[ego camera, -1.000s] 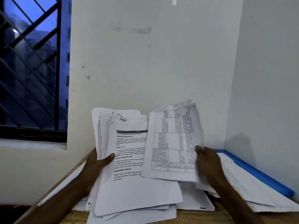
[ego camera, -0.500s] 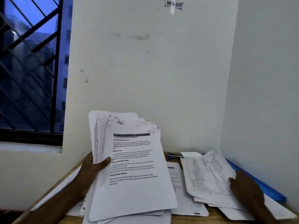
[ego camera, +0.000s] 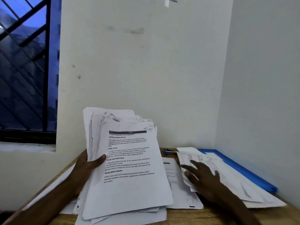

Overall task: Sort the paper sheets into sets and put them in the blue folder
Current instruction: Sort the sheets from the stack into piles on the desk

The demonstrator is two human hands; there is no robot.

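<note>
Shifted leftward since half a second ago: right hand, now flat with fingers spread on sorted pile near right edge of table, pressing, clamping nothing.

Head view, the only one. Left hand wrapped round left edge of thick paper stack, thumb on printed top page. Stack tilted up, bottom edge on loose sheets at front-left. Blue folder along right edge toward back-right corner, mostly covered by sorted pile. Printed set flat between stack and pile.

Handling, judged: light, floppy, slippery sheet on sheet, corners easily creased. Best pinched at a side edge, thick stack supported from below.

Count: one folder, one held stack, one sorted pile; single sheets too many to tell.
</note>
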